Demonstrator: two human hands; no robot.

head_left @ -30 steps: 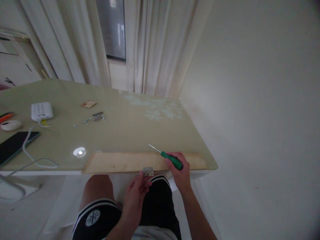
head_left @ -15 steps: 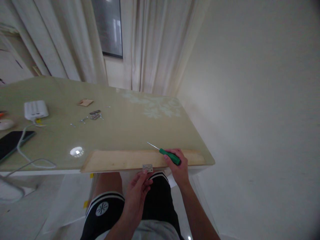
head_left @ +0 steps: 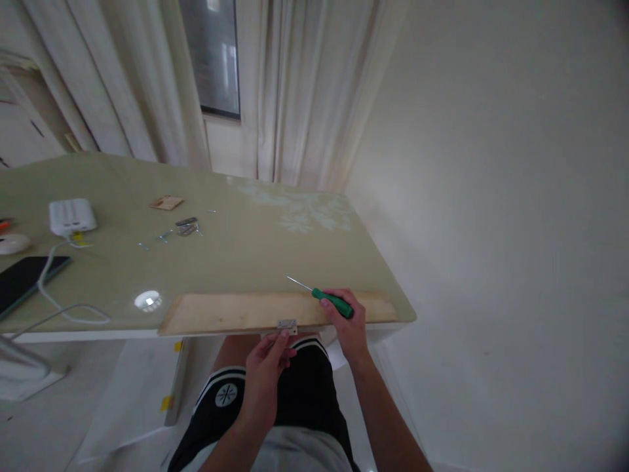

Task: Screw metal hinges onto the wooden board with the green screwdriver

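My left hand [head_left: 268, 357] pinches a small metal hinge [head_left: 287, 324] between thumb and fingers, at the near edge of a long wooden board [head_left: 216, 313]. Part of the hinge lies over the board's edge. In my right hand [head_left: 350, 321] is a screwdriver [head_left: 333, 303], gripped by its green handle. Its thin shaft points up and left, above the board and apart from the hinge. The board lies along the front edge of the table [head_left: 255, 255].
Further back on the table are a pile of hinges [head_left: 187, 227], several loose screws [head_left: 164, 236] and a small wooden piece [head_left: 167, 202]. To the left are a white power strip [head_left: 73, 216] with its cable and a dark phone [head_left: 29, 278]. A wall stands at the right.
The hinge has tilted slightly in my left hand at the board's edge. My right hand keeps the screwdriver in almost the same place. The view and my legs have shifted a little.
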